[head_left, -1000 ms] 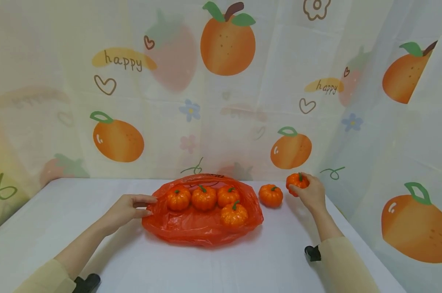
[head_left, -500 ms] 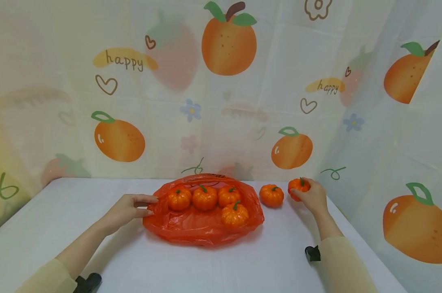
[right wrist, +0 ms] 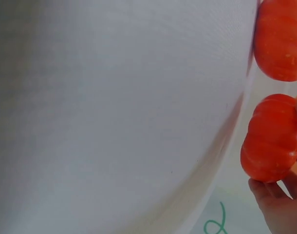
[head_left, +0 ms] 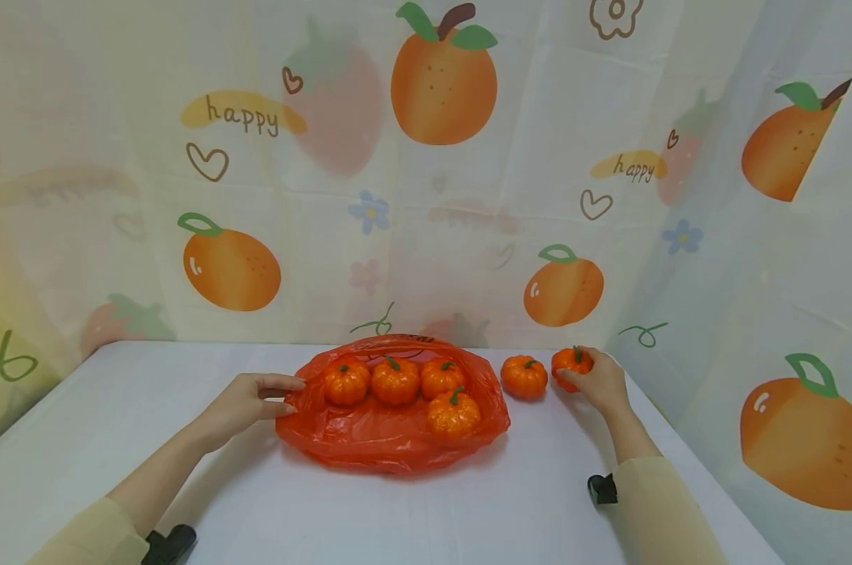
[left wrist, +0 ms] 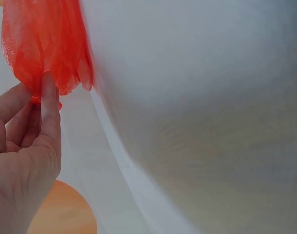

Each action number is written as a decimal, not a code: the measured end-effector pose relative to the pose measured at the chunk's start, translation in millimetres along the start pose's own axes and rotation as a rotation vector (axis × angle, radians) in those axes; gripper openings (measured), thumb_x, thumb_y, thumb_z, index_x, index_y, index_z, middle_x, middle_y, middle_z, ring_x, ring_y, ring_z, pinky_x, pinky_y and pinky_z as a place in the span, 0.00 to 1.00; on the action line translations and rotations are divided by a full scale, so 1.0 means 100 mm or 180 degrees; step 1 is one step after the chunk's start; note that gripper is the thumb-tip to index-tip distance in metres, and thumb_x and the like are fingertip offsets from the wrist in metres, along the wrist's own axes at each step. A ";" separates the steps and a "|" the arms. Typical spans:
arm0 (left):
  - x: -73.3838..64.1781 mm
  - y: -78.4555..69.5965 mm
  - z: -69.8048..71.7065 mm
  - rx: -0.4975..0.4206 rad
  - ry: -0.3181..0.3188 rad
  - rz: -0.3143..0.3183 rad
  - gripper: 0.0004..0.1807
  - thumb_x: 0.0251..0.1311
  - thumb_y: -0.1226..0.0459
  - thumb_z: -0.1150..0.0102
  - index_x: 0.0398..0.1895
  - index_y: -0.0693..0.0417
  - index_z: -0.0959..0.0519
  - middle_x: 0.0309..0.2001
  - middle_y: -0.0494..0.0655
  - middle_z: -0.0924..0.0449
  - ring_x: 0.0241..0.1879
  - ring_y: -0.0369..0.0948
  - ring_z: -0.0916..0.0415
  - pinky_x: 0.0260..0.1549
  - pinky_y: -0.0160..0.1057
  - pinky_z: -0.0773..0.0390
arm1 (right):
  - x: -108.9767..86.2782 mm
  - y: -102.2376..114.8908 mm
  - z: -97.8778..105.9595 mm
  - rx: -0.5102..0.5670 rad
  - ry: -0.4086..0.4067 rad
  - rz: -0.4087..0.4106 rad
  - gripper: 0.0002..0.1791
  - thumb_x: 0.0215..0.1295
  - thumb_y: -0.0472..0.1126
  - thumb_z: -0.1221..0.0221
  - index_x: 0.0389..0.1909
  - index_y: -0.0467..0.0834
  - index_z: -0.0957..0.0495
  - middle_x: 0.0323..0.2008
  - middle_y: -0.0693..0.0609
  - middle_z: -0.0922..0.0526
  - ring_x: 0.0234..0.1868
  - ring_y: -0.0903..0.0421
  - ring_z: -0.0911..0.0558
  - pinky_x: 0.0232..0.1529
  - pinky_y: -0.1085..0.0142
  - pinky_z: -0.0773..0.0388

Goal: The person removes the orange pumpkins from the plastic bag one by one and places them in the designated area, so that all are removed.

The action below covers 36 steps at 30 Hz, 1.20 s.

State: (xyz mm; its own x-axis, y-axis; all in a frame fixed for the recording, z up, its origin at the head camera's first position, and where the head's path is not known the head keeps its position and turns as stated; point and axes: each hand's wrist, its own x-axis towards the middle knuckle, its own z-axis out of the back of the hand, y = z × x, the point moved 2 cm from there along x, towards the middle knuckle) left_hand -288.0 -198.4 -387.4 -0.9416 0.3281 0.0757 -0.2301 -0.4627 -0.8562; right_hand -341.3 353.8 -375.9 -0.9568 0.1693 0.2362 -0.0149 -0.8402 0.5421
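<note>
A red plastic bag point(head_left: 369, 439) lies spread open on the table, with several small orange pumpkins point(head_left: 395, 382) with green stems inside it. My left hand point(head_left: 238, 410) pinches the bag's left edge; in the left wrist view a bit of red film shows between the fingers point(left wrist: 49, 105). To the right of the bag sits one pumpkin point(head_left: 524, 377) on the table. Just beyond it, my right hand point(head_left: 602, 383) grips another pumpkin point(head_left: 569, 368) from its right side. In the right wrist view this held pumpkin point(right wrist: 271, 139) appears between thumb and fingers, apart from its neighbour.
The white table point(head_left: 426, 518) stands against a hanging curtain point(head_left: 440, 204) printed with fruit, which also runs along the right side. Black straps point(head_left: 602, 490) sit at both wrists, beside the beige sleeves.
My right hand has brought its pumpkin slightly down, closer to the table. The left hand and the bag stay as they were; the head view has shifted very slightly.
</note>
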 end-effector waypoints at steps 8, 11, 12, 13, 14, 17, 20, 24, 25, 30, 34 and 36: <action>0.01 0.02 0.00 -0.0002 -0.0015 0.0004 0.23 0.61 0.67 0.39 0.60 0.62 0.22 0.62 0.63 0.23 0.62 0.59 0.25 0.47 0.34 0.15 | 0.00 0.01 -0.02 -0.0060 0.0121 0.0015 0.36 0.64 0.45 0.37 0.67 0.29 0.35 0.65 0.26 0.31 0.64 0.30 0.31 0.69 0.39 0.34; 0.02 0.02 0.01 0.0022 -0.0019 -0.0014 0.23 0.61 0.66 0.39 0.60 0.63 0.22 0.61 0.63 0.22 0.62 0.59 0.25 0.47 0.33 0.15 | 0.01 0.00 -0.03 -0.0109 0.0166 0.0049 0.37 0.63 0.45 0.37 0.67 0.29 0.35 0.65 0.26 0.31 0.64 0.30 0.31 0.69 0.39 0.34; 0.01 0.02 0.01 0.0027 -0.0018 -0.0015 0.23 0.61 0.66 0.39 0.60 0.63 0.22 0.61 0.63 0.22 0.62 0.59 0.25 0.46 0.33 0.16 | 0.01 0.00 -0.03 -0.0124 0.0181 0.0063 0.37 0.63 0.46 0.37 0.67 0.29 0.35 0.64 0.26 0.31 0.64 0.30 0.31 0.69 0.39 0.34; 0.01 0.02 0.01 0.0024 -0.0021 -0.0012 0.23 0.61 0.66 0.39 0.60 0.63 0.22 0.61 0.63 0.22 0.62 0.59 0.25 0.46 0.32 0.16 | 0.01 0.00 -0.03 -0.0128 0.0197 0.0077 0.37 0.63 0.46 0.36 0.67 0.29 0.35 0.64 0.26 0.31 0.64 0.30 0.31 0.69 0.39 0.34; 0.01 0.02 0.01 0.0031 -0.0010 -0.0032 0.23 0.61 0.66 0.39 0.60 0.63 0.23 0.61 0.63 0.23 0.62 0.59 0.25 0.46 0.32 0.16 | 0.02 -0.01 -0.03 -0.0138 0.0208 0.0092 0.37 0.63 0.46 0.36 0.67 0.28 0.35 0.64 0.26 0.31 0.64 0.30 0.31 0.68 0.39 0.34; 0.01 0.01 0.01 0.0019 -0.0010 -0.0013 0.23 0.61 0.66 0.38 0.60 0.63 0.23 0.62 0.63 0.23 0.62 0.59 0.25 0.46 0.32 0.16 | 0.02 -0.01 -0.04 -0.0122 0.0246 0.0104 0.37 0.63 0.46 0.37 0.67 0.28 0.36 0.65 0.26 0.31 0.64 0.30 0.31 0.69 0.38 0.34; 0.01 0.00 0.01 0.0010 -0.0007 -0.0008 0.23 0.61 0.66 0.38 0.60 0.63 0.23 0.62 0.63 0.23 0.62 0.59 0.25 0.46 0.31 0.16 | 0.02 -0.03 -0.04 -0.0164 0.0250 0.0142 0.37 0.63 0.46 0.37 0.66 0.28 0.35 0.64 0.25 0.30 0.63 0.29 0.30 0.68 0.38 0.34; 0.00 0.00 0.01 -0.0007 -0.0012 -0.0022 0.23 0.61 0.66 0.38 0.60 0.64 0.23 0.61 0.64 0.23 0.61 0.59 0.24 0.45 0.29 0.17 | 0.01 -0.02 -0.03 -0.0219 0.0288 0.0153 0.36 0.63 0.46 0.37 0.65 0.28 0.34 0.63 0.25 0.30 0.62 0.29 0.29 0.67 0.38 0.33; 0.00 -0.01 0.01 -0.0013 -0.0013 -0.0030 0.23 0.61 0.67 0.38 0.60 0.64 0.23 0.61 0.64 0.23 0.61 0.59 0.24 0.44 0.29 0.17 | 0.01 -0.02 -0.03 -0.0216 0.0305 0.0139 0.36 0.63 0.45 0.37 0.65 0.28 0.34 0.63 0.25 0.30 0.62 0.29 0.29 0.67 0.38 0.33; 0.00 0.00 0.01 0.0001 -0.0013 -0.0020 0.23 0.61 0.66 0.38 0.60 0.64 0.23 0.61 0.64 0.23 0.62 0.59 0.25 0.45 0.31 0.16 | 0.01 -0.01 -0.03 -0.0198 0.0370 0.0086 0.36 0.64 0.45 0.38 0.66 0.28 0.35 0.63 0.25 0.31 0.62 0.29 0.30 0.68 0.37 0.34; 0.00 0.01 0.00 0.0020 -0.0021 0.0008 0.23 0.61 0.67 0.39 0.60 0.63 0.22 0.61 0.63 0.23 0.62 0.59 0.25 0.47 0.34 0.15 | 0.01 -0.03 -0.04 -0.0194 0.0384 0.0064 0.36 0.64 0.46 0.38 0.66 0.28 0.36 0.64 0.25 0.31 0.63 0.29 0.31 0.68 0.37 0.34; 0.01 0.02 0.00 0.0016 -0.0019 0.0000 0.23 0.61 0.67 0.39 0.60 0.63 0.22 0.61 0.63 0.23 0.62 0.59 0.25 0.47 0.34 0.15 | 0.01 -0.04 -0.05 -0.0183 0.0394 0.0052 0.37 0.64 0.46 0.38 0.67 0.28 0.36 0.64 0.25 0.31 0.63 0.30 0.31 0.68 0.38 0.34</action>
State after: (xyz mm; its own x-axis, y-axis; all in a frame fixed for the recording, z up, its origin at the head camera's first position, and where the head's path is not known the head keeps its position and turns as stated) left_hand -289.0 -199.3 -388.7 -0.9430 0.3233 0.0787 -0.2313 -0.4668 -0.8536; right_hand -343.9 355.4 -381.6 -0.9856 0.0934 0.1413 -0.0122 -0.8711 0.4910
